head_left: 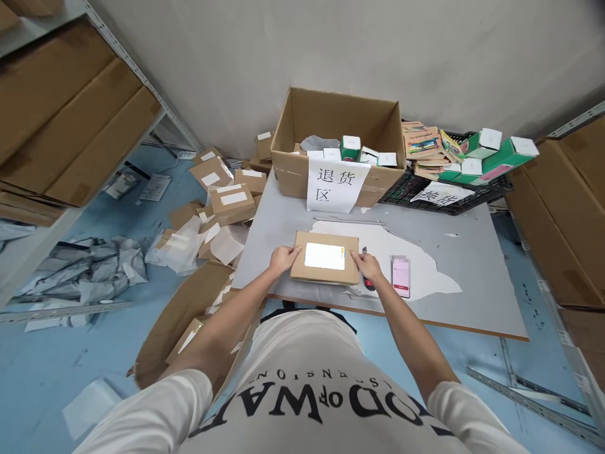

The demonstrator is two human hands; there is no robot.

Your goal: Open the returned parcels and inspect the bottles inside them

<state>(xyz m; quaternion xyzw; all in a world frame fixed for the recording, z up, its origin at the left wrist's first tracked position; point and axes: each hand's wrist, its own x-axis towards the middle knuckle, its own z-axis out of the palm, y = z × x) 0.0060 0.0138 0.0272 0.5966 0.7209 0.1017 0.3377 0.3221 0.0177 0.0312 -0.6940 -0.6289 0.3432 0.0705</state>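
Note:
A small brown cardboard box [301, 260] with a white label on top lies at the front of the grey table. My left hand [282, 259] grips its left side, thumb on the top face. On the opposite side my right hand [368, 265] holds the box by its right edge. Partly under my right hand is a utility knife [369, 285] with a red and black handle. Further right, a phone [401, 276] with a pinkish screen rests on a white sheet [428, 277].
At the table's back stands a large open carton [288, 173] with a paper sign and several small boxes inside. Beside it is a black crate [401, 197] of booklets and green boxes. Parcels [234, 200] are heaped on the floor at left. Shelves with cartons [70, 107] flank both sides.

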